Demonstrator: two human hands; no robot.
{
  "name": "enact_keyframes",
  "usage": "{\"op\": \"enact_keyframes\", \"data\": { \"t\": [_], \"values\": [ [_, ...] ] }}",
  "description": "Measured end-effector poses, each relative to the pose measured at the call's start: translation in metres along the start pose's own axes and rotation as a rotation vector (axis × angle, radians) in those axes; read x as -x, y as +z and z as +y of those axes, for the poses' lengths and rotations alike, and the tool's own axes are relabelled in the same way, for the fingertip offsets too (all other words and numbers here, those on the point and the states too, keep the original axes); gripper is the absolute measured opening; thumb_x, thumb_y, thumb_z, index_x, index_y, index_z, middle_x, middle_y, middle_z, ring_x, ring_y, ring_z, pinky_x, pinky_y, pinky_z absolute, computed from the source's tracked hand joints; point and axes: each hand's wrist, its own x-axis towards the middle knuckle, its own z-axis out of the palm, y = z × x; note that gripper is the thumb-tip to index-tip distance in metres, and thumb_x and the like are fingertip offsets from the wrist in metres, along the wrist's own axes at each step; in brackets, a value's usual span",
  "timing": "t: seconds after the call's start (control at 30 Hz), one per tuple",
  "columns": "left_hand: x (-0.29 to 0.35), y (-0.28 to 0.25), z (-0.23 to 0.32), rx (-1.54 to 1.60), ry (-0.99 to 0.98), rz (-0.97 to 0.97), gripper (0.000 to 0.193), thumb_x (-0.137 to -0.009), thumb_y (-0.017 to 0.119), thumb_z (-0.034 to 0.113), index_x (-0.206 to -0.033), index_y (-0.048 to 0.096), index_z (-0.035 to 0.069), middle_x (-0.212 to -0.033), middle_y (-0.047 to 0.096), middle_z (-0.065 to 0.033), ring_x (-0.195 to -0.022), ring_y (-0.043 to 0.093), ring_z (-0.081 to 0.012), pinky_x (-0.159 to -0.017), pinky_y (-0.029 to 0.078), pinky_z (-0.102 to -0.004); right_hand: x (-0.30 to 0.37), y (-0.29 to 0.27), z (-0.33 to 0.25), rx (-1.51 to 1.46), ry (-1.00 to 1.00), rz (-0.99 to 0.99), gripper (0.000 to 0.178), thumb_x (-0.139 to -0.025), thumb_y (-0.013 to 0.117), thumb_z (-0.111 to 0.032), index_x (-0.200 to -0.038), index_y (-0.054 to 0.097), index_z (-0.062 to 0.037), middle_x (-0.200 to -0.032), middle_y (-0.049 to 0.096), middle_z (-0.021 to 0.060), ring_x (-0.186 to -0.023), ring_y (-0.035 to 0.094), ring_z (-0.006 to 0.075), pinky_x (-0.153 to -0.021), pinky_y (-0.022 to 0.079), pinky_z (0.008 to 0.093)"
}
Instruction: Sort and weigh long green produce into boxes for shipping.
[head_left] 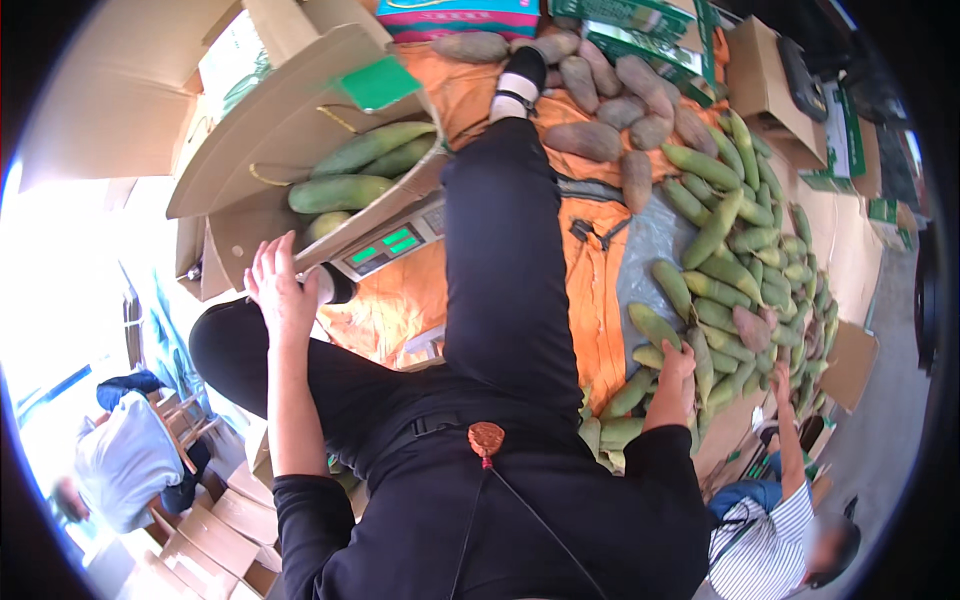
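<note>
My left hand (280, 285) rests at the near edge of an open cardboard box (250, 225), its fingers stretched out and nothing held. Several long green radishes (350, 190) lie inside that box. Under it a scale (390, 243) shows part of its lit green display. My right hand (679, 372) is at the near side of a large heap of green radishes (735, 290). Thumb and fingers close round the end of one green radish (652, 326), which tilts up and left; part of the grip is hidden.
Reddish-brown radishes (585, 142) lie at the far end of the orange sheet (590, 290). A co-worker in a striped shirt (765, 540) reaches into the heap from the right. Another person (130, 460) is at lower left, near cardboard boxes (215, 540). My legs (505, 250) stretch between box and heap.
</note>
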Motion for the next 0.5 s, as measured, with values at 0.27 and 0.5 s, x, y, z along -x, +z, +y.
{"op": "enact_keyframes", "data": {
  "t": [0.27,0.5],
  "values": [
    [0.0,-0.007,0.003,0.049,-0.032,-0.005,0.062,-0.072,0.073,0.016,-0.129,0.048,0.014,-0.129,0.05,-0.0054,-0.129,0.039,-0.0279,-0.108,0.023,-0.0544,0.007,0.031,-0.014,-0.221,-0.052,0.023,0.042,-0.06,0.082,-0.01,-0.098,0.065,-0.0022,-0.098,0.066,0.0139,-0.09,0.063,0.0277,-0.081,0.049,0.0388],
    [0.003,-0.011,-0.003,0.11,-0.02,-0.004,0.059,-0.073,0.074,0.018,-0.127,0.051,0.014,-0.127,0.051,-0.0054,-0.129,0.039,-0.0276,-0.108,0.023,-0.055,0.026,-0.002,-0.13,-0.325,-0.438,-0.009,0.04,-0.065,0.079,-0.006,-0.101,0.063,0.0023,-0.099,0.064,0.011,-0.093,0.059,0.0236,-0.086,0.046,0.0343]
  ]
}}
